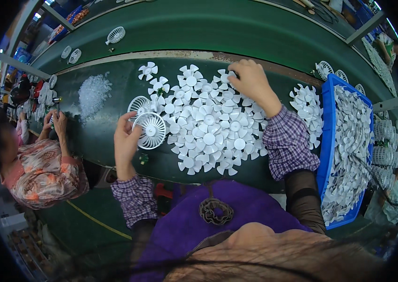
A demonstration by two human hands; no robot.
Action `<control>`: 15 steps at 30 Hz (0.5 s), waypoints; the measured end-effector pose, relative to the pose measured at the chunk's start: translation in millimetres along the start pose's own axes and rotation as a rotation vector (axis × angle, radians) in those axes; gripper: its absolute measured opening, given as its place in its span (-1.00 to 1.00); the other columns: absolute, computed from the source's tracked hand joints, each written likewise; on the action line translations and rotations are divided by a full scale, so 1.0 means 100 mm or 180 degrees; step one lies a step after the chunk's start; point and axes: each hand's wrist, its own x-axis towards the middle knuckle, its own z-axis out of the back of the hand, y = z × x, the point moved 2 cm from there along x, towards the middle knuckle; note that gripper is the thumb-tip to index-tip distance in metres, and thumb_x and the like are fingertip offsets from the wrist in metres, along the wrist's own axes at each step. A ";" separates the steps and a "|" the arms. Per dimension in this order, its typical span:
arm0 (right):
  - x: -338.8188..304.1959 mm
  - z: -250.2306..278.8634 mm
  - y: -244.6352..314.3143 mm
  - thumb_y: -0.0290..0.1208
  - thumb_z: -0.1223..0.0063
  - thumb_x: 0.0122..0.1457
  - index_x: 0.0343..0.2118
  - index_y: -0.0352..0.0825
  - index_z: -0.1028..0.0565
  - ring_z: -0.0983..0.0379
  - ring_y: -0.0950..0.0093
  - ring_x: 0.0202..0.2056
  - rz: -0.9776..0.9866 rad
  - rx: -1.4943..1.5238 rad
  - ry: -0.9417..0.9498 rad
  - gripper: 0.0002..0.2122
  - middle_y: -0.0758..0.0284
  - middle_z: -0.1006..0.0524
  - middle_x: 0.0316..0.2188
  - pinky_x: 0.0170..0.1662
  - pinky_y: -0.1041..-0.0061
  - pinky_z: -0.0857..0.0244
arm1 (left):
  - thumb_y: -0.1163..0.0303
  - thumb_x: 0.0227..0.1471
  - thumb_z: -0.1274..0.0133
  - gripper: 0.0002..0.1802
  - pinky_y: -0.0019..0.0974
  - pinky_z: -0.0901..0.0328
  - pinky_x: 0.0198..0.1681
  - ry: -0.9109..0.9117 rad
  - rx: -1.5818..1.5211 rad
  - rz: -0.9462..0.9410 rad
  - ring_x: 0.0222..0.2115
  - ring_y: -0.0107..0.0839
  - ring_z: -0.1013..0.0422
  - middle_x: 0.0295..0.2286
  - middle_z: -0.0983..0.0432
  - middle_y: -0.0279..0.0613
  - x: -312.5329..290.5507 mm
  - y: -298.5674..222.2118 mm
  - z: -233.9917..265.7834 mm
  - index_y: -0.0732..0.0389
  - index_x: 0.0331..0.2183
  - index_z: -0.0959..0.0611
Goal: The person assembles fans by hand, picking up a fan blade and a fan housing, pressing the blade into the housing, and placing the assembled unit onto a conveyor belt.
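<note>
My left hand (126, 143) grips a white round fan grille (153, 132) by its rim, thumb and fingers closed on it. Just beyond that grille is a second white grille (139, 104), partly covered by it. A broad heap of white fan blades (209, 120) lies in front of me. At the heap's far edge, my right hand (254, 83) pinches a white fan blade (223, 75); its fingertips are partly hidden. Two loose fan blades (148, 71) lie at the heap's far left.
A blue crate (326, 136) full of fan blades stands at right, beside a smaller blade pile (308, 110). Left lies a heap of small clear pieces (93, 96). A co-worker (44, 174) sits at far left. Beyond the table runs a green conveyor belt (175, 30) carrying several grilles.
</note>
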 end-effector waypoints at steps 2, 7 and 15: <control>0.13 -0.09 0.14 -0.34 -0.08 -0.10 -0.31 -0.29 -0.58 -0.37 0.24 -0.15 -0.0073 -0.0492 0.0415 -0.75 0.18 -0.53 -0.32 -0.13 0.23 -0.15 | 0.57 0.02 0.02 -0.61 -0.51 -0.29 -0.25 -0.0143 -0.0758 -0.0156 -0.31 -0.54 -0.41 -0.30 -0.50 -0.20 -0.06 -0.10 -0.24 0.37 -0.05 -0.45; 0.19 -0.32 0.17 -0.34 -0.08 -0.12 -0.36 -0.30 -0.58 -0.39 0.24 -0.14 -0.0092 -0.0979 0.0603 -0.76 0.14 -0.54 -0.29 -0.14 0.21 -0.14 | 0.43 0.01 0.09 -0.64 -0.20 -0.51 -0.54 0.0512 -0.2617 0.0688 -0.39 -0.27 -0.53 -0.30 -0.52 -0.08 -0.06 -0.06 -0.58 0.39 -0.13 -0.49; -0.16 0.51 0.86 -0.47 -0.18 -0.08 -0.24 -0.37 -0.48 -0.34 0.27 -0.32 0.1004 0.0573 -0.0690 -0.72 0.23 -0.45 -0.40 -0.23 0.33 -0.24 | 0.63 -0.14 0.07 -0.48 -0.40 -0.35 -0.12 0.1020 -0.2116 0.0103 -0.19 -0.41 -0.45 -0.17 -0.48 -0.15 0.08 -0.38 -0.99 0.39 -0.03 -0.40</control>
